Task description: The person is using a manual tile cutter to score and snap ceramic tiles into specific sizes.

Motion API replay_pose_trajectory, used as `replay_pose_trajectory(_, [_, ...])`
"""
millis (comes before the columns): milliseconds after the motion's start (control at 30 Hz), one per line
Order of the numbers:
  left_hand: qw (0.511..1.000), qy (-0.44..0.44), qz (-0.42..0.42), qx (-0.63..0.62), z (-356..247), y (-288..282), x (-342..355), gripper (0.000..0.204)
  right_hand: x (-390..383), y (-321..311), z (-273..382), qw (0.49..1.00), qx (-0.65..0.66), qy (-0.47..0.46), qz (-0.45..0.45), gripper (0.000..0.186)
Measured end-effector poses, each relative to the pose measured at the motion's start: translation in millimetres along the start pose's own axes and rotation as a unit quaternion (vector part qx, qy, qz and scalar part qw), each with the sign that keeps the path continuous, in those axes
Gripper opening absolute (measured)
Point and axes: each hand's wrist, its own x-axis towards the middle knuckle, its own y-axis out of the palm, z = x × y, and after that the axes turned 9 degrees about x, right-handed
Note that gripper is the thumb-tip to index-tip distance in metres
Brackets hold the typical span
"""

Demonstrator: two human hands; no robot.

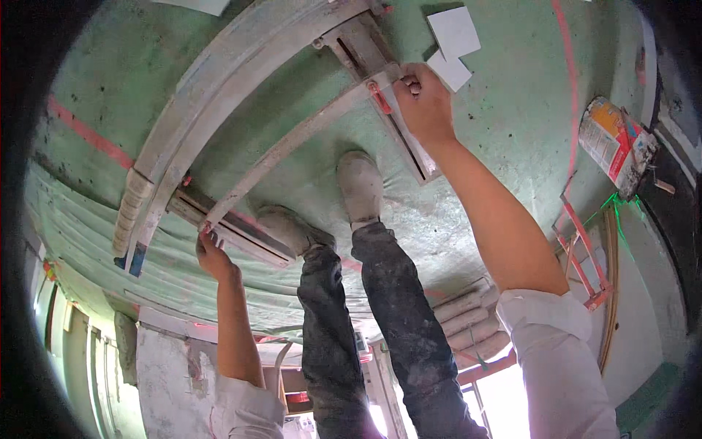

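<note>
A dusty metal crossbar (298, 134) lies over two slotted metal arms, the right arm (418, 162) and the left arm (252, 243). Both arms stick out toward my feet from a long, dusty metal rail frame (212, 91), which looks like a manual tile cutter, on the floor. At the crossbar's left end, my left hand (214, 257) is closed with its fingertips on the bar. My right hand (425, 106) has curled fingers and pinches the other end, next to a small red lever (379, 97). Its exact fingertip contact is partly hidden.
White tile pieces (455, 33) lie beyond my right hand. My shoes (360, 186) stand close to the crossbar on the green floor covering (504, 110). At the right are a stained bucket (614, 143) and a red metal frame (585, 252). Pinkish-red lines cross the floor.
</note>
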Motion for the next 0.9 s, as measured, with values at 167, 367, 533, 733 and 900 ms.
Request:
replay_pose_trajectory(167, [0.999,-0.005,0.012,-0.045,0.7,-1.3,4.8,0.048,-3.4,-8.4,5.7,0.997,0.033,0.062,0.028,0.029])
replay_pose_trajectory(367, [0.994,0.002,0.051,-0.092,0.1,-14.2,21.3,0.037,6.9,-8.8,-0.7,0.998,0.036,0.044,0.026,0.034])
replay_pose_trajectory(533, [0.996,-0.017,0.068,-0.056,3.0,-23.6,22.7,0.041,-6.3,-10.6,-7.4,0.995,0.004,0.098,0.032,0.033])
replay_pose_trajectory(733, [0.993,-0.012,0.104,-0.054,-1.9,-18.4,18.9,0.040,-1.4,-14.8,-8.0,0.995,0.020,0.099,0.020,0.029])
replay_pose_trajectory(900, [0.992,0.016,0.119,-0.032,13.7,-30.7,24.8,0.035,-9.9,-15.6,-4.6,0.994,0.014,0.102,0.022,0.030])
